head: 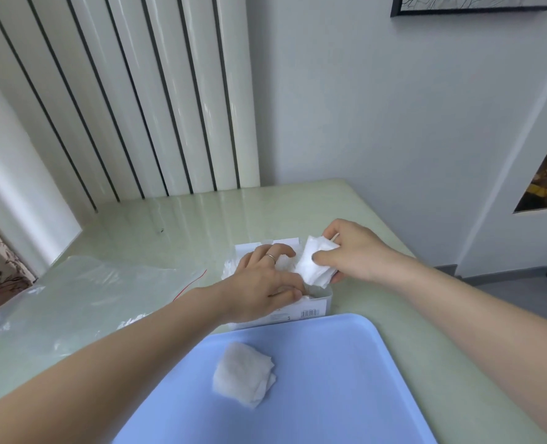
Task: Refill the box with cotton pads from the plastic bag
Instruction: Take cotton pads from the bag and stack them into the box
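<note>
A small white box (313, 310) with a barcode label stands open on the pale green table, just beyond a blue tray. My left hand (265, 283) lies over the box's top, its fingers curled down onto the pads inside and its thumb at the near rim. My right hand (352, 251) grips a stack of white cotton pads (315, 264) just above the box's right end. A separate small pile of cotton pads (243, 378) lies on the tray. The clear plastic bag (83, 293) with a red zip strip lies flat on the table to the left.
The blue tray (329, 395) fills the near middle of the table (201, 219). Behind the table rise a white ribbed wall panel (121, 100) and a plain wall. The table's right edge drops to a grey floor (521, 290).
</note>
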Available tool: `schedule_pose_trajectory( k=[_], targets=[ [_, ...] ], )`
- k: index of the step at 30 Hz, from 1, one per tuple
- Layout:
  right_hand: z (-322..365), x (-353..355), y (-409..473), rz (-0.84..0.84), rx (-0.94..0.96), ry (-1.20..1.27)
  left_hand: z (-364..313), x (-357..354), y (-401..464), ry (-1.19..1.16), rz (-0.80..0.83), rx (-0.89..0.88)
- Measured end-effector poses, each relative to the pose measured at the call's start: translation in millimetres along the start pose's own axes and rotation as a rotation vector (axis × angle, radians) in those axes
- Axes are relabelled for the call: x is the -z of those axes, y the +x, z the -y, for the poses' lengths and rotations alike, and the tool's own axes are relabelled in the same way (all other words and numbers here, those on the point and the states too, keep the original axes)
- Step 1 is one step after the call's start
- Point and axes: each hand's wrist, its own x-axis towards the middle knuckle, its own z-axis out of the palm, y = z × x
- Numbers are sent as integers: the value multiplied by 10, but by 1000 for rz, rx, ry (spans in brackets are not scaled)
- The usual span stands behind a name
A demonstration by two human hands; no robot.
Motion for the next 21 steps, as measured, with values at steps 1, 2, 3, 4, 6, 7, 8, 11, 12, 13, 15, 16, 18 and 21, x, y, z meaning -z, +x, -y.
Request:
schedule_pose_trajectory(
  k=[1, 2, 3, 4, 6, 7, 8, 11, 12, 13, 15, 16, 18, 21],
  targets=[
    [24, -34, -10, 18, 24, -89, 33, -13, -20, -6, 6, 0],
    [50, -67, -20, 33, 49, -197, 62, -26, -45, -13, 12, 1],
    [72, -94, -30, 37, 73, -313, 88, -45, -59, -17, 9, -3],
    [95, -116, -44, 31, 98, -418, 102, -65, -73, -20, -1, -9],
    [170, -167, -55, 7, 155, -583, 122, -90, -88, -37, -33, -24],
    [215, -197, -60, 5, 182, -648, 131, -99, -95, -43, -41, -30],
    [258, -221, -69, 12, 208, -702, 137, -103, -95, -43, -45, -36],
    [347, -289, -77, 81, 237, -783, 174, -131, -119, -41, -76, -74],
    [355, -294, -75, 101, 232, -807, 175, -142, -119, -48, -86, -81],
    [367, -301, -68, 109, 232, -840, 183, -152, -123, -60, -93, -80],
    [388, -322, -66, 96, 255, -916, 180, -161, -127, -89, -101, -71],
    [401, -338, -75, 83, 278, -955, 177, -164, -126, -97, -108, -72],
    [408, -393, -91, 69, 331, -1017, 173, -162, -123, -102, -115, -77],
    [357, -472, -74, 84, 334, -964, 171, -158, -128, -138, -118, -65]
  ],
)
